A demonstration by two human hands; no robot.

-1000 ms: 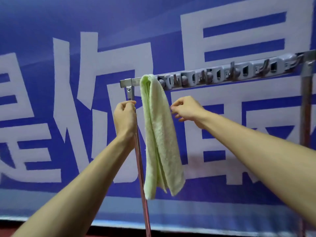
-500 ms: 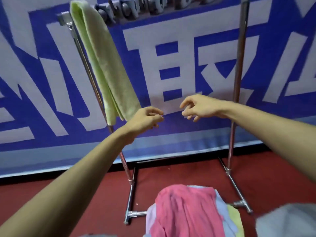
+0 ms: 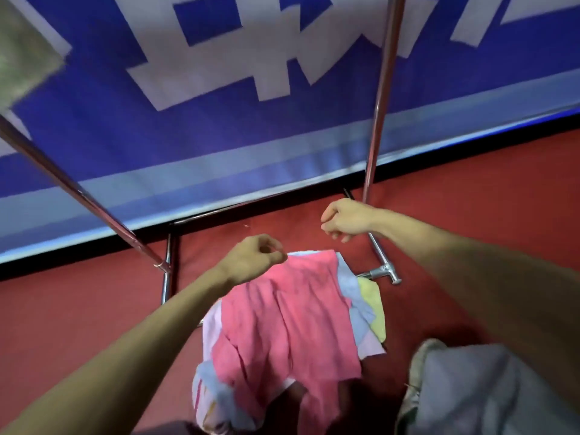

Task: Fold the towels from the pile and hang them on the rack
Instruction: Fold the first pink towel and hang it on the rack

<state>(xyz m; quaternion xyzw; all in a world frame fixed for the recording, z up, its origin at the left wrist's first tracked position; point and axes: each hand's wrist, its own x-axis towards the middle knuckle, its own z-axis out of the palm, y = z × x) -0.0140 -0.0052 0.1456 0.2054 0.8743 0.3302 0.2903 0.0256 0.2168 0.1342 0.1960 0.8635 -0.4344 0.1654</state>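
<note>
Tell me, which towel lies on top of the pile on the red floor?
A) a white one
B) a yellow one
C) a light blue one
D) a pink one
D: the pink terry towel lies uppermost, with a light blue towel and a yellow towel peeking out at its right edge.

Towel pile (image 3: pixel 288 312) before rack (image 3: pixel 381 89); banner (image 3: pixel 219 127) behind
</note>
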